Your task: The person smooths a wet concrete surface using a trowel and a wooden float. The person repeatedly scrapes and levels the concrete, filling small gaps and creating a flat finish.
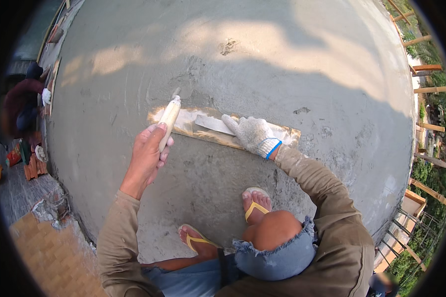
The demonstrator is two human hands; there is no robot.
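The left hand (pixel 151 146), which is bare, is closed around the pale handle (pixel 168 123) of a tool, with a short metal end pointing up and away from the person. The right hand (pixel 252 136), in a whitish glove, lies over a long wooden board (pixel 287 134) on the grey cement surface (pixel 104 148); its fingers are partly stretched, and I cannot tell if they grip the board. A flat grey strip (pixel 213 123) lies on this board, just beside the gloved fingers.

At the far left, a co-worker (pixel 22 104) bends at the edge of the cement. Below are a red and green thing like a bag (pixel 15 155), whose content I cannot see, reddish bricks (pixel 34 167) and a woven mat (pixel 49 245). In the middle, the two feet in yellow-strapped sandals (pixel 197 238) stand on the near side of the board, and a bent knee (pixel 277 230) covers part of the surface. On the right, wooden poles (pixel 433 90) and green plants (pixel 438 79) line the border.
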